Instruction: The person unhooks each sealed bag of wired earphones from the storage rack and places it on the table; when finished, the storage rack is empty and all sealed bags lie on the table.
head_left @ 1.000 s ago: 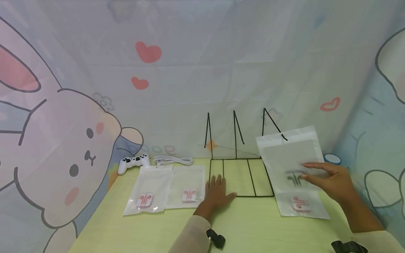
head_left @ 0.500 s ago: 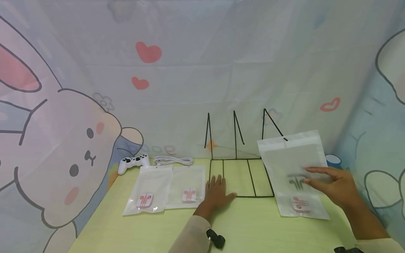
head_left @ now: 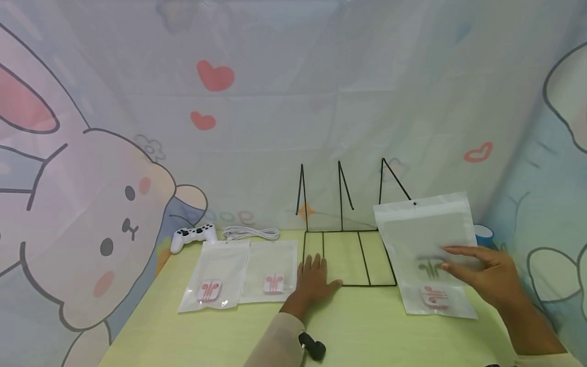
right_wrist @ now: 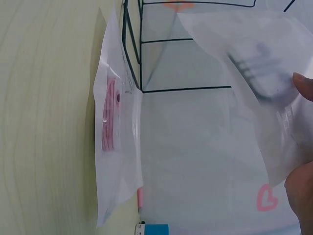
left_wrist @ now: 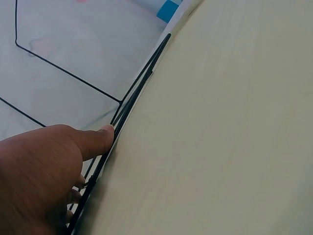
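Note:
My right hand (head_left: pixel 492 275) pinches the right side of a translucent white zip bag (head_left: pixel 403 234) with dark earphones showing through it. The bag hangs tilted at the right hook of a black wire rack (head_left: pixel 359 285); the hook's tip shows as a dark dot at the hole in the bag's top edge. Below it, another zip bag (head_left: pixel 460 307) with pink earphones lies on the table. My left hand (head_left: pixel 314 283) rests with straight fingers on the left part of the rack's base. In the left wrist view its thumb (left_wrist: pixel 98 142) lies along the base wire.
Two zip bags with pink earphones (head_left: pixel 211 290) lie left of the rack. Behind them are a white game controller (head_left: pixel 193 234) and a coiled white cable (head_left: pixel 249 233). A blue roll (head_left: pixel 483 234) stands at the back right. A printed cloth closes off the back.
My right hand has drawn the bag slightly down and toward me, so less of the hook now shows over the bag. The left hand and rack have stayed in place.

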### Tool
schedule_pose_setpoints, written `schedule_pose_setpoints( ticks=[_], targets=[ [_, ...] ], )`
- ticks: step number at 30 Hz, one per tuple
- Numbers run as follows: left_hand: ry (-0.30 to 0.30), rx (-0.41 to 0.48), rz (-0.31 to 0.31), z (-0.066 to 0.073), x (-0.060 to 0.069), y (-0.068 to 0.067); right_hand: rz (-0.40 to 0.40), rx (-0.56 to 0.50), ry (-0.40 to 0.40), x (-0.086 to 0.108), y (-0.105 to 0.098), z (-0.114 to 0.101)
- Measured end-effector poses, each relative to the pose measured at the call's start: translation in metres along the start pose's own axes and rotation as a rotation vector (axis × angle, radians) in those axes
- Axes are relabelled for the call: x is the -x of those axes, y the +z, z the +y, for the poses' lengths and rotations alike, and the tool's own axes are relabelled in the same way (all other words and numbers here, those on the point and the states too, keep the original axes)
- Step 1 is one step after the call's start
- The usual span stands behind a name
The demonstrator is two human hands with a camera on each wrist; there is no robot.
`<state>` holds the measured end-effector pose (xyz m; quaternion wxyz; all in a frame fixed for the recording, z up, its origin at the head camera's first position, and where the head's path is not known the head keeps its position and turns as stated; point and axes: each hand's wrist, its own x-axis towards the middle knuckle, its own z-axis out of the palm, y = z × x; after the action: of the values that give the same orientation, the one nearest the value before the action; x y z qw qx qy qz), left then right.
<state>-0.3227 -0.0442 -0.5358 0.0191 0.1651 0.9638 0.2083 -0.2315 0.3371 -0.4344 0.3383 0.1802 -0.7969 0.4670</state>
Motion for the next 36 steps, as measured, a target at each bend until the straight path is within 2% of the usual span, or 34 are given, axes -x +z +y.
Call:
schedule_pose_setpoints(
  ticks=[7,12,21,24,28,36],
  targets=[
    [0.002,0.011,0.001,0.002,0.002,-0.003,0.015,0.03,0.039,0.005,0.0,0.003],
    [-0.003,0.017,-0.002,0.002,0.004,-0.004,0.013,0.025,0.03,0.009,0.0,0.002],
    [-0.004,0.013,0.0,0.002,0.003,-0.002,-0.024,0.006,0.055,0.017,-0.002,0.01],
    [-0.001,0.015,-0.001,0.002,0.002,-0.003,-0.069,0.03,0.141,0.017,-0.008,0.017],
    [-0.001,0.005,0.004,0.002,0.002,-0.003,-0.176,0.085,0.315,0.014,-0.017,0.026],
    [-0.004,-0.013,0.004,-0.001,0.0,0.001,-0.299,0.058,0.475,0.008,-0.028,0.049]
  ],
)
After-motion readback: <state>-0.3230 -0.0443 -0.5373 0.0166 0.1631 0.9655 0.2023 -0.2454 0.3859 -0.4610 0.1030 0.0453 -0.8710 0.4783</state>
